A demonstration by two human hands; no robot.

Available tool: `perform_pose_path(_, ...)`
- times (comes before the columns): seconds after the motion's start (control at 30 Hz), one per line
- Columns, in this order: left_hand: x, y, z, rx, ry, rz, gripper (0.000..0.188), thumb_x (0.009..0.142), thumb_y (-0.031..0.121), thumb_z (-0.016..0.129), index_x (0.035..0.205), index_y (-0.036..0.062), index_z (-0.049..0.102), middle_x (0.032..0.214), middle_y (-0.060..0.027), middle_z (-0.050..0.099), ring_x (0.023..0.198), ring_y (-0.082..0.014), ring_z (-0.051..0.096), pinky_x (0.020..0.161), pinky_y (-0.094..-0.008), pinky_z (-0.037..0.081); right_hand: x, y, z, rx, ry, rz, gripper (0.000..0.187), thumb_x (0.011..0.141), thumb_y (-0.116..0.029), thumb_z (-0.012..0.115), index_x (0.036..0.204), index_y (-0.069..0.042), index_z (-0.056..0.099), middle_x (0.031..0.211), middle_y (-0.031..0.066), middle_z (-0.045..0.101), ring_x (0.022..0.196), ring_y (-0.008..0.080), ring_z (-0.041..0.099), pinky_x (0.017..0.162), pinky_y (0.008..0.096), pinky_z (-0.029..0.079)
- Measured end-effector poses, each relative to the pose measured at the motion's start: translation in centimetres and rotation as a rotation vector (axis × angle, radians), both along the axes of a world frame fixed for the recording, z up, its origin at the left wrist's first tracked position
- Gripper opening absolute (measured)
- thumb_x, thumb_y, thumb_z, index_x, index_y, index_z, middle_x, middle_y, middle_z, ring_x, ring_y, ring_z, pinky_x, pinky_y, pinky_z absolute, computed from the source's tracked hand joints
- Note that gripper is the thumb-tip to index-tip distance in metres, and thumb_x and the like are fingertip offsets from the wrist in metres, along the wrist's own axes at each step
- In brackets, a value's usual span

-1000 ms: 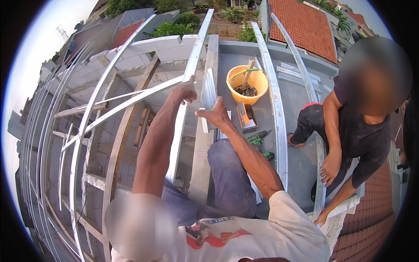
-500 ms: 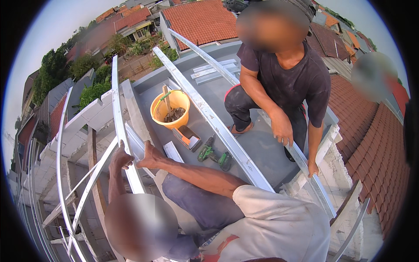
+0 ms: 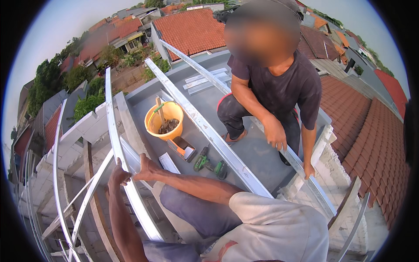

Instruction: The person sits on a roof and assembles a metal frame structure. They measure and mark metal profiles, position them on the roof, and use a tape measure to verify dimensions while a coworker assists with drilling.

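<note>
A long silver metal channel (image 3: pixel 114 126) runs from the far left down toward my legs. My left hand (image 3: pixel 119 175) is closed round its left edge. On the opposite edge, my right hand (image 3: pixel 147 168) grips the same channel, its thumb up and its fingertips partly hidden. A second, short metal piece (image 3: pixel 130 155) lies close against the channel, just beyond my right hand. At the right, a person in a dark shirt (image 3: pixel 279 87) crouches with both hands on another metal channel (image 3: pixel 321 194).
A yellow bucket (image 3: pixel 150 126) with a wooden-handled tool, an orange-and-grey box (image 3: pixel 182 148) and a green-black cordless drill (image 3: pixel 202 158) stand on the grey slab. Another channel (image 3: pixel 214 135) crosses the middle. Below left are block walls (image 3: pixel 83 131) and open gaps between beams.
The whole view has shifted slightly, and more of my left forearm shows. Both my hands stay on the channel. The other person's hands keep their places on theirs.
</note>
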State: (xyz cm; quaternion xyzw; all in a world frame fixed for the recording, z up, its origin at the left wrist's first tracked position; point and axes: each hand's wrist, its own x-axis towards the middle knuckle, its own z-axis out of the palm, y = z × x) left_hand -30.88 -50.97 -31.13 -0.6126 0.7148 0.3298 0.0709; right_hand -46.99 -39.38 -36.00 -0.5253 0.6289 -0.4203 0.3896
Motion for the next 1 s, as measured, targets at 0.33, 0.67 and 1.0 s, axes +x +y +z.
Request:
perform_pose_path(0.33,6.2,5.6,-8.3,-0.117,0.261,-0.066,0.119,0.083,0.008,0.082,0.170,0.0074,0.001,0.074,-0.0131,0.070,0.060,-0.0220,0.068,0.054,-0.0387,0.054,0.4,-0.1,-0.5,-0.047,-0.007,0.020,0.102,0.062,-0.035,0.090,0.131,0.018,0.037,0.118,0.0395,0.061,0.109,0.0448,0.068,0.091,0.0447,0.057)
perform_pose_path(0.67,11.8,20.9,-18.3,-0.351,-0.187,0.307,0.126,0.077,0.014,0.088,0.170,0.0110,0.003,0.166,-0.0281,0.021,0.152,-0.0472,0.025,0.120,-0.0606,0.030,0.6,0.9,0.2,0.013,0.099,0.253,0.108,0.059,-0.033,0.092,0.136,0.018,0.037,0.117,0.0377,0.065,0.110,0.0444,0.069,0.092,0.0432,0.057)
perform_pose_path(1.0,12.7,25.2,-23.7,-0.547,-0.234,0.436,0.129,0.073,0.023,0.086,0.168,0.0024,0.002,0.169,-0.0233,0.021,0.154,-0.0442,0.026,0.122,-0.0579,0.027,0.7,0.7,-0.7,0.011,0.158,0.312,0.105,0.053,-0.031,0.093,0.131,0.017,0.041,0.111,0.0346,0.068,0.105,0.0432,0.070,0.089,0.0436,0.056)
